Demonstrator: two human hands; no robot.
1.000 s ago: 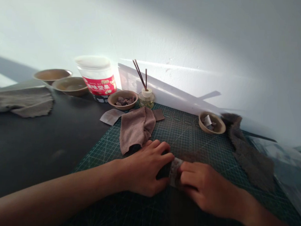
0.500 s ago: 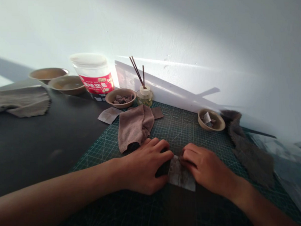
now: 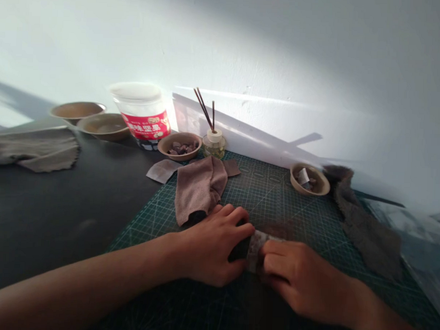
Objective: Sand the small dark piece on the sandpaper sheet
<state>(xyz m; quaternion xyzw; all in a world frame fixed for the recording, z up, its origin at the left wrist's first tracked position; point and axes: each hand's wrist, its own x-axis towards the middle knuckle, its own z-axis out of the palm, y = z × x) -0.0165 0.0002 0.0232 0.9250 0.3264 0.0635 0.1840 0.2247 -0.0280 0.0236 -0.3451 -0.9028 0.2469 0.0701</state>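
Note:
A small pale sheet (image 3: 255,245), smudged with brown and possibly sandpaper, lies on the green cutting mat (image 3: 269,195). My left hand (image 3: 217,249) is arched at its left edge, the index finger and thumb apart and pressing it down at two corners. Closed fingers of my right hand (image 3: 292,271) rest over the sheet's right part. What they pinch is hidden; a dark small object may be under the fingertips. Just beyond my left hand, a brownish-pink cloth (image 3: 197,186) lies crumpled, partly over something black.
Behind the cloth stand a bowl of stones (image 3: 180,147), a reed diffuser (image 3: 214,144) and a plastic tub (image 3: 145,119). Another bowl (image 3: 309,179) holds stones and a pale scrap. Grey cloths lie right (image 3: 369,233) and left (image 3: 36,149). Two bowls (image 3: 77,110) sit far left.
My right hand has moved toward me across the sheet, uncovering its far edge and covering its near right corner. My left hand stays in place. The view has shifted slightly.

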